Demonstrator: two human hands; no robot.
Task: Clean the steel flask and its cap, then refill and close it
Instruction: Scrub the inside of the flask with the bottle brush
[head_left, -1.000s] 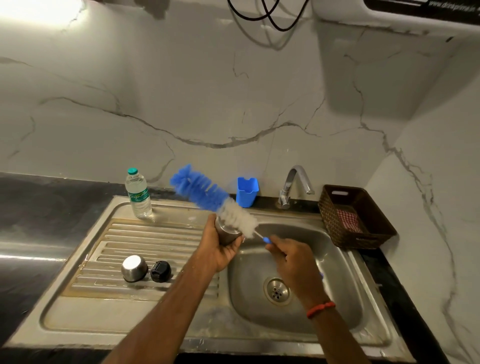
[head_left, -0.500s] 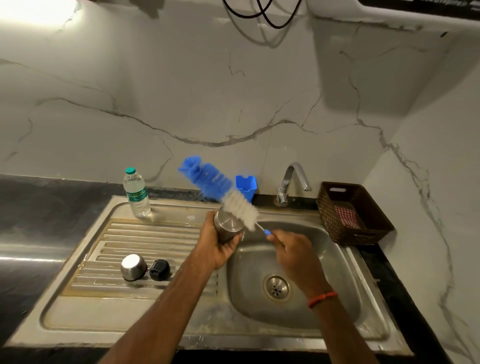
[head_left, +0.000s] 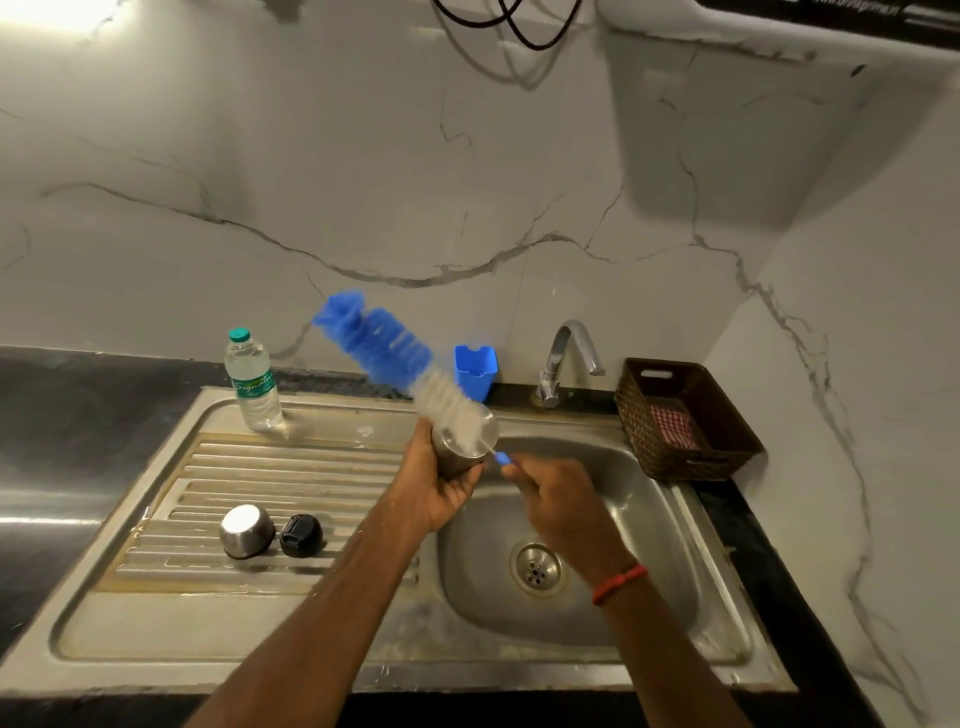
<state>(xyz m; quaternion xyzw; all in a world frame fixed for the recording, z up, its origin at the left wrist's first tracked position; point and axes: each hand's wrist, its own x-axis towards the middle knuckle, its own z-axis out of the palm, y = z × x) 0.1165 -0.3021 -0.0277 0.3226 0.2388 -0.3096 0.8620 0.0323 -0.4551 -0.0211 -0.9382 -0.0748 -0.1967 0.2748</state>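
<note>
My left hand (head_left: 441, 491) grips the steel flask (head_left: 460, 457), fingers and thumb curled round its body, and holds it over the left edge of the sink (head_left: 654, 525) basin, mouth up and tipped slightly away from me. My right hand (head_left: 558, 501) is closed round the thin handle of the bottle brush (head_left: 387, 348), just to the right of the flask, with only a short blue stub of the handle showing beyond my fingers. The brush slants up and to the left from there: its white bristles lie across the mouth of the flask, and the blue bristles stick out past it into the air above the back of the drainboard (head_left: 291, 467). The brush is blurred, so I cannot tell whether any of it is inside the flask. A red thread (head_left: 621, 583) sits on my right wrist. On the drainboard, well to the left of my hands, the steel cap (head_left: 247, 530) lies dome up, and the black stopper (head_left: 300, 534) rests just beside it on its right. A plastic water bottle (head_left: 252, 382) with a green lid stands upright at the back left corner of the sink unit. Behind the basin a blue cup (head_left: 475, 369) stands against the wall, with the tap (head_left: 566, 358) to its right. A brown basket (head_left: 727, 415) holding a checked cloth (head_left: 672, 427) sits on the dark desk (head_left: 78, 415) at the right of the sink.
</note>
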